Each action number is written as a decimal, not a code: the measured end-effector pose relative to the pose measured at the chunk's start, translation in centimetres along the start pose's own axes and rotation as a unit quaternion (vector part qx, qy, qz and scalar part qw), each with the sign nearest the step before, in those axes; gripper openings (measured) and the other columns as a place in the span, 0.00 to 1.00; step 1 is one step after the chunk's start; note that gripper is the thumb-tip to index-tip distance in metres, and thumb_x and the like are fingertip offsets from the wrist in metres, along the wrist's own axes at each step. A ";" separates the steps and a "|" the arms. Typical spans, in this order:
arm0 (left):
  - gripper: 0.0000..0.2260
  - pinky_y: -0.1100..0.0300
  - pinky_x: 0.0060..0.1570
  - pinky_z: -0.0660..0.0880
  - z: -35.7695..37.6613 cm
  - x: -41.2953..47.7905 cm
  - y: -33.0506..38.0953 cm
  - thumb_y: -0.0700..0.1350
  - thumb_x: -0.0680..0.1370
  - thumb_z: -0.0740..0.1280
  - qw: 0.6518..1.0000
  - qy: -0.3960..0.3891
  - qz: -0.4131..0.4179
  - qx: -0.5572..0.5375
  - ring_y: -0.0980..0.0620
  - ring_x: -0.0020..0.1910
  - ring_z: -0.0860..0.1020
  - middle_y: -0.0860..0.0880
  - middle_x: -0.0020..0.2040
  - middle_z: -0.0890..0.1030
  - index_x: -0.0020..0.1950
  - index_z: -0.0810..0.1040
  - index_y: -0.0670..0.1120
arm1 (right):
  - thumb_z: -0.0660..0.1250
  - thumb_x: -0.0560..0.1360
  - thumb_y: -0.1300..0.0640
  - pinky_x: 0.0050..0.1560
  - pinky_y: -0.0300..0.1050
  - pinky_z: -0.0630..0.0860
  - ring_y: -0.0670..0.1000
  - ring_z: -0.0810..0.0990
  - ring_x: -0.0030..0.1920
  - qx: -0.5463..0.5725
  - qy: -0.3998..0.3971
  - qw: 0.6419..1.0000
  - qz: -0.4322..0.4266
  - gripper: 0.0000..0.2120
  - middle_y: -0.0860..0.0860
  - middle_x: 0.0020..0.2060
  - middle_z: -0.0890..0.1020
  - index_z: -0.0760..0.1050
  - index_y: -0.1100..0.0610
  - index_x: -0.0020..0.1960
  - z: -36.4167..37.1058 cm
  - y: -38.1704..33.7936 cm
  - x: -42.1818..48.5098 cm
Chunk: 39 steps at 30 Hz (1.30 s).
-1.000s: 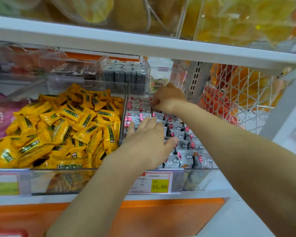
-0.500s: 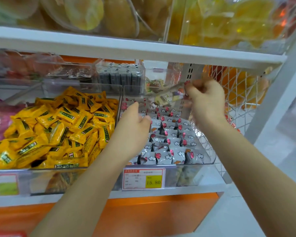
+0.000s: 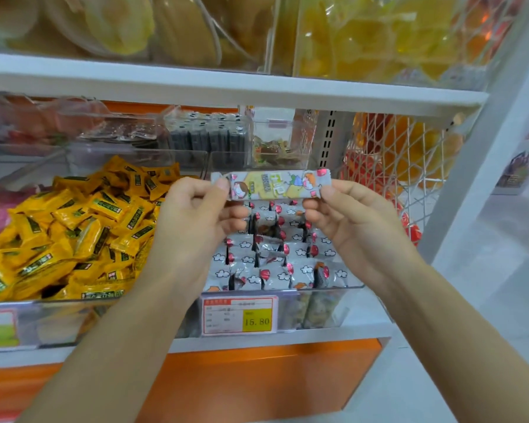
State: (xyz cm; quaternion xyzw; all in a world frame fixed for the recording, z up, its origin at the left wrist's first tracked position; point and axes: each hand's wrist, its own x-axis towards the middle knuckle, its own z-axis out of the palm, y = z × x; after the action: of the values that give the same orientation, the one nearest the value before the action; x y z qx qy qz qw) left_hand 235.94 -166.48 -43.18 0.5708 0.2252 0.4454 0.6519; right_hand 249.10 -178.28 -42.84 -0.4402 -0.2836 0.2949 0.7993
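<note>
I have both hands up in front of the middle shelf (image 3: pixel 287 337), each clamped on one end of a long grey snack bar (image 3: pixel 271 185). The left hand (image 3: pixel 196 218) pinches the bar's left end between thumb and forefinger, and the right hand (image 3: pixel 355 221) pinches the right end the same way. The other fingers of both hands are curled underneath. The bar lies level between them with its printed cartoon face towards me. It is held in the air, above the back half of the clear bin (image 3: pixel 318 306) at the right end of the shelf and apart from what lies in it.

That bin is filled with small grey packets (image 3: pixel 287 257) printed with white clouds and red dots, packed in rows. A price tag (image 3: pixel 240 315) reading 15.80 is fixed to the bin's front wall at the shelf's front edge. Just beside it to the left, a second bin holds a heap of yellow packets (image 3: pixel 83 227), which my left forearm partly covers. Towards the back edge of the shelf I can see dark packs (image 3: pixel 208 132) and a small clear box (image 3: pixel 275 148) of mixed sweets. Past the right end of the shelf there is a white mesh basket (image 3: pixel 394 154) holding orange and red bags. The upper shelf (image 3: pixel 226 87) carries yellow goods in clear tubs.
</note>
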 end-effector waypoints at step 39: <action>0.04 0.60 0.34 0.77 -0.2 -0.8 0.5 0.48 0.72 0.67 0.938 -0.148 0.141 0.280 0.54 0.36 0.78 0.52 0.42 0.79 0.45 0.76 0.57 | 0.65 0.74 0.62 0.31 0.37 0.75 0.46 0.77 0.36 -0.284 0.075 0.948 -0.118 0.08 0.47 0.36 0.78 0.76 0.57 0.36 0.8 1.5 -0.2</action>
State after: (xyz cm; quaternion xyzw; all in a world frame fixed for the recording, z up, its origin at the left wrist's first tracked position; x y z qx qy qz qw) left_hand 235.21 -167.01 -42.89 0.8157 0.1596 0.3622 0.4219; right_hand 248.06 -177.36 -43.80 -0.6336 -0.3448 0.0718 0.6889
